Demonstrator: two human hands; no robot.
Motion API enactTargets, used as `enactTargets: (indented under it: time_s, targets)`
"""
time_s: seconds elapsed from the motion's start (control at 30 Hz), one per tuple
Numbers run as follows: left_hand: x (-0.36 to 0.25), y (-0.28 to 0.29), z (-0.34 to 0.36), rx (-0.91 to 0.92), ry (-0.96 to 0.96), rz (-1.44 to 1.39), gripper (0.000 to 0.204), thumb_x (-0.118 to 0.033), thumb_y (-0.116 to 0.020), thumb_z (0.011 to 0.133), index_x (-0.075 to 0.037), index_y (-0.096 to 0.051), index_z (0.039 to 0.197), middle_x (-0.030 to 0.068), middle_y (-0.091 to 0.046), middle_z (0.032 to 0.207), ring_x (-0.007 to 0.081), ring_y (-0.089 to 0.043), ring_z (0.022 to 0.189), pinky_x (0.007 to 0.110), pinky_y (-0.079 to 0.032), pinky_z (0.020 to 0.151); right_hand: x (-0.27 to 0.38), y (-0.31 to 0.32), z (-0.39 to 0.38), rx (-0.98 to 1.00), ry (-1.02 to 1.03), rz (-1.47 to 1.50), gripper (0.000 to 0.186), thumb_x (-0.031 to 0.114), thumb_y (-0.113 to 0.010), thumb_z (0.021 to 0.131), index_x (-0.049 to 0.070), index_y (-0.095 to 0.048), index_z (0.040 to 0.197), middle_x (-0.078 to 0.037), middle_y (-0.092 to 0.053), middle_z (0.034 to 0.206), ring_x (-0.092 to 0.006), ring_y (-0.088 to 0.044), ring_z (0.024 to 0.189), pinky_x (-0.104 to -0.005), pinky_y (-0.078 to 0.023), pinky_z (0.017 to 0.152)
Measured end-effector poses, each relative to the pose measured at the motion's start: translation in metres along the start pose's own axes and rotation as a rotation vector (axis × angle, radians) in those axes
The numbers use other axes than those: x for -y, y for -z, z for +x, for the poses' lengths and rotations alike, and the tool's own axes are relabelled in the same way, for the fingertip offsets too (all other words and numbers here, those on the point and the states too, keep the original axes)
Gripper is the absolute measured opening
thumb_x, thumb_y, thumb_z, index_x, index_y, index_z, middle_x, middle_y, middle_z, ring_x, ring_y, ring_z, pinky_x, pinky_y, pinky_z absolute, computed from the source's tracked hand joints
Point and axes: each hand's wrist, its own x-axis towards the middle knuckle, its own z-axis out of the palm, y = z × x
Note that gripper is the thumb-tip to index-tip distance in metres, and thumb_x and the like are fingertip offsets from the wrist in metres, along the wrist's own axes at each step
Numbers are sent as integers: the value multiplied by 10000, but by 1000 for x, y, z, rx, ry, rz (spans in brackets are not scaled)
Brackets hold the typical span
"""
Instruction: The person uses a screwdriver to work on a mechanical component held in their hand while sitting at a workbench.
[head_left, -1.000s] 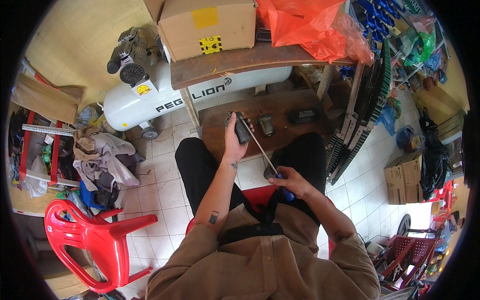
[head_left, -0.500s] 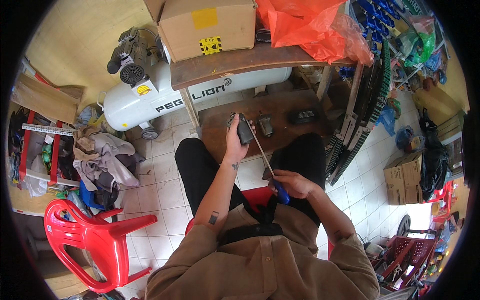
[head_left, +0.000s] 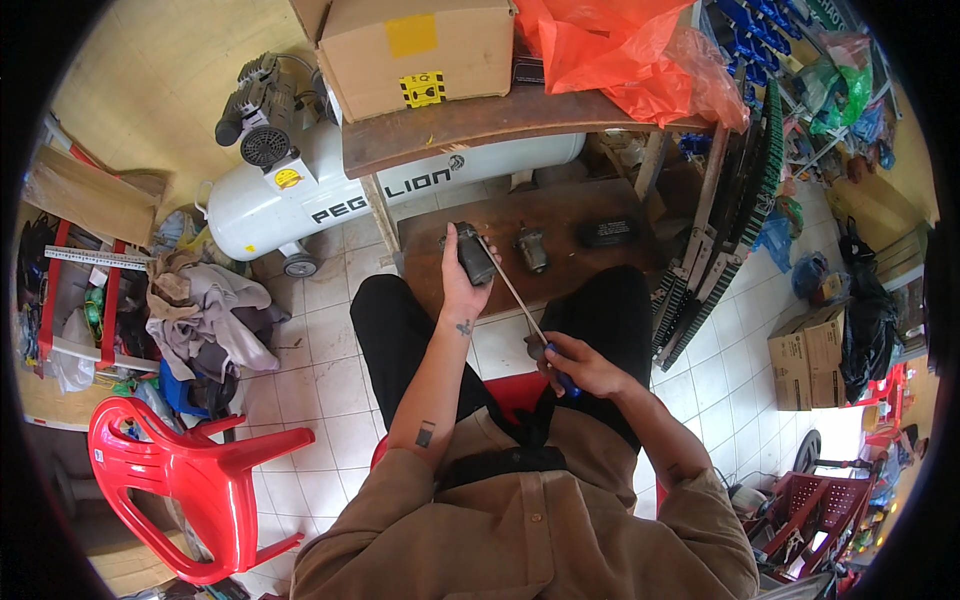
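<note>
My left hand (head_left: 466,288) is wrapped round a dark grey, roughly cylindrical metal part (head_left: 476,262), held over the low wooden shelf in front of my knees. A long-shafted screwdriver (head_left: 515,293) with a blue handle is in my right hand (head_left: 588,370), fingers closed about the handle. Its shaft slants up and left, and the tip end lies at the right side of the grey part; whether it touches a screw is too small to tell. Another small metal part (head_left: 532,250) and a flat black piece (head_left: 607,233) lie on the shelf (head_left: 440,285).
Behind stand a white air compressor (head_left: 300,205) and a wooden bench (head_left: 440,135) with a cardboard box (head_left: 410,60) and an orange plastic bag (head_left: 610,55). A red plastic chair (head_left: 235,500) is at left. Long dark toothed rails (head_left: 715,250) lean at right.
The grey part has shifted slightly left and tilted in my left hand. My right hand has moved a little up the screwdriver, covering more of the blue handle.
</note>
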Motion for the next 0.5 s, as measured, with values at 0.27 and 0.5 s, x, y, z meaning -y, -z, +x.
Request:
enactTargets:
  time_s: [0.27,0.5]
  targets:
    - [-1,3,2,3,39,-52,467,-548,-680,877,-101,-579,965,79,-617,817,216,-618,722,342,-529,653,-3,9,2,-10,-3,-36,410,205,-452,1057,31,-428,1427,-37,-527,845,-90,-491,576,-228,-429,532]
    - [-1,1,1,23,64,-58,480,-554,-683,872,-93,-581,961,84,-612,816,215,-604,704,329,-515,641,3,7,-1,-42,-20,-27,419,221,-482,1051,9,-421,1407,-16,-501,795,-83,-465,568,-237,-406,509]
